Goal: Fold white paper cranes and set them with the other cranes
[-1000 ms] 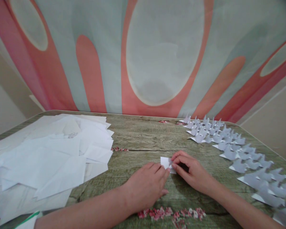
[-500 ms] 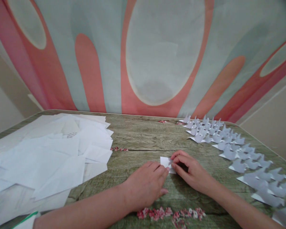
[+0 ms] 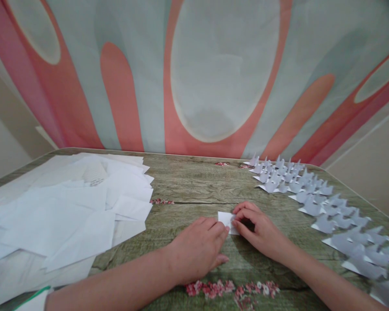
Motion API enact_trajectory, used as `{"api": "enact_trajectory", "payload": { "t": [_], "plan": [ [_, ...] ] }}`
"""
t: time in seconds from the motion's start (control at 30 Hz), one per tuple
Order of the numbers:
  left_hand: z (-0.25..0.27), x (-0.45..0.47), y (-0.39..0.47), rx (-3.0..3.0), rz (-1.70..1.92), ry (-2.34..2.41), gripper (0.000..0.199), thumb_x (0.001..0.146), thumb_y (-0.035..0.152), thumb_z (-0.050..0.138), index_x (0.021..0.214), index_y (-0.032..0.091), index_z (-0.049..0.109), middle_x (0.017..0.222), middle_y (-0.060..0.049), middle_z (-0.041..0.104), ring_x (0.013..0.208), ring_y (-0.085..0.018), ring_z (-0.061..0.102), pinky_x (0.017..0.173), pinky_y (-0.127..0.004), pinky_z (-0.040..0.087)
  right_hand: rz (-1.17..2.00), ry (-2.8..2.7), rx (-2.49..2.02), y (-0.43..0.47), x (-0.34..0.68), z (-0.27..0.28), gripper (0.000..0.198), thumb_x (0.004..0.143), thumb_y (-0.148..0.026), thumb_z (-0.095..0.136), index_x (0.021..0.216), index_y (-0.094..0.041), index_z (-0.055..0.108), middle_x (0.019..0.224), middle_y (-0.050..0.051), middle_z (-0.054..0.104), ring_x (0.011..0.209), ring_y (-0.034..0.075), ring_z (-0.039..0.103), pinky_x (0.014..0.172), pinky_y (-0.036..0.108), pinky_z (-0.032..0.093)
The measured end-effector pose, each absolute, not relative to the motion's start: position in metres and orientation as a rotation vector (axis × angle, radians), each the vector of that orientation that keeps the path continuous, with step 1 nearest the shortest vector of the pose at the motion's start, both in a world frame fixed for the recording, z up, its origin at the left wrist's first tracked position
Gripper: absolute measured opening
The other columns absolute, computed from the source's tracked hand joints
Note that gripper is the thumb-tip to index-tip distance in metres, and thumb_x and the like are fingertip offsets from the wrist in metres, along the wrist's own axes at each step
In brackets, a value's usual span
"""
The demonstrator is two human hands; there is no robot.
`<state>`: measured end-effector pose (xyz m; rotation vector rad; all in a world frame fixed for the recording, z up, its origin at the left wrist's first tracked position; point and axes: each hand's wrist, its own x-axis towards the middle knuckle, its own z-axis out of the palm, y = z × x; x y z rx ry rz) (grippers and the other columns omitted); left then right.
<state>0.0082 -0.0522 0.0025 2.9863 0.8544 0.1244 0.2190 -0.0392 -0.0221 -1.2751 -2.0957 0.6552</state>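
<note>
A small folded piece of white paper [image 3: 225,217] lies on the wood-patterned table between my two hands. My left hand [image 3: 199,246] rests on the table with its fingertips pressing the paper's left and near side; its fingers are together. From the right, my right hand [image 3: 254,226] pinches the paper's right edge between thumb and fingers. Part of the paper is hidden under the fingers of both hands, so its fold lines are hard to make out.
On the left lies a wide, loose heap of white paper sheets [image 3: 74,216]. Rows of folded white paper birds [image 3: 311,207] stand along the right side. The table [image 3: 188,181] has printed pink flowers and meets a patterned backdrop [image 3: 225,86] at its far edge.
Both hands stay almost in place on the paper. The right fingers have shifted slightly along its edge, and the upper face now looks flatter.
</note>
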Motion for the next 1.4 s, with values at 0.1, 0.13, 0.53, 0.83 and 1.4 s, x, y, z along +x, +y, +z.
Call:
{"api": "enact_trajectory", "payload": {
  "t": [0.1, 0.13, 0.53, 0.83, 1.4],
  "plan": [
    [0.0027, 0.0082, -0.0525, 2.997, 0.116, 0.855, 0.050, 0.085, 0.044, 0.050, 0.122, 0.011, 0.045, 0.106, -0.008, 0.055, 0.102, -0.023, 0.047, 0.089, -0.036, 0.038, 0.641, -2.089, -1.310, -0.0391, 0.2185, -0.0226, 0.009, 0.079, -0.016, 0.053, 0.072, -0.019, 0.057, 0.093, 0.005, 0.052, 0.091, 0.019, 0.050, 0.081, 0.034, 0.041],
    [0.0028, 0.0082, -0.0527, 3.000, 0.113, 0.856, 0.050, 0.085, 0.044, 0.050, 0.122, 0.011, 0.045, 0.105, -0.009, 0.055, 0.102, -0.023, 0.047, 0.089, -0.036, 0.038, 0.637, -2.089, -1.315, -0.0391, 0.2183, -0.0228, 0.009, 0.079, -0.016, 0.053, 0.072, -0.019, 0.057, 0.094, 0.005, 0.052, 0.091, 0.019, 0.050, 0.081, 0.034, 0.041],
    [0.0038, 0.0094, -0.0532, 2.991, 0.132, 0.866, 0.047, 0.084, 0.043, 0.053, 0.119, 0.012, 0.047, 0.104, -0.008, 0.055, 0.100, -0.024, 0.048, 0.089, -0.036, 0.038, 0.620, -2.109, -1.335, -0.0379, 0.2177, -0.0231, 0.010, 0.078, -0.015, 0.053, 0.070, -0.019, 0.057, 0.093, 0.006, 0.052, 0.091, 0.020, 0.050, 0.080, 0.037, 0.042],
    [0.0042, 0.0081, -0.0517, 2.974, 0.146, 0.882, 0.054, 0.084, 0.046, 0.050, 0.125, 0.013, 0.042, 0.107, -0.009, 0.053, 0.101, -0.023, 0.047, 0.090, -0.036, 0.037, 0.588, -2.101, -1.334, -0.0381, 0.2164, -0.0237, 0.010, 0.079, -0.016, 0.053, 0.071, -0.019, 0.058, 0.092, 0.006, 0.052, 0.090, 0.020, 0.050, 0.080, 0.036, 0.041],
    [0.0055, 0.0092, -0.0518, 2.961, 0.137, 0.898, 0.047, 0.083, 0.045, 0.052, 0.118, 0.014, 0.046, 0.105, -0.008, 0.053, 0.100, -0.023, 0.047, 0.089, -0.035, 0.037, 0.604, -2.114, -1.341, -0.0381, 0.2167, -0.0226, 0.012, 0.082, -0.019, 0.051, 0.071, -0.019, 0.057, 0.092, 0.006, 0.052, 0.089, 0.020, 0.050, 0.079, 0.037, 0.042]
  ]
}}
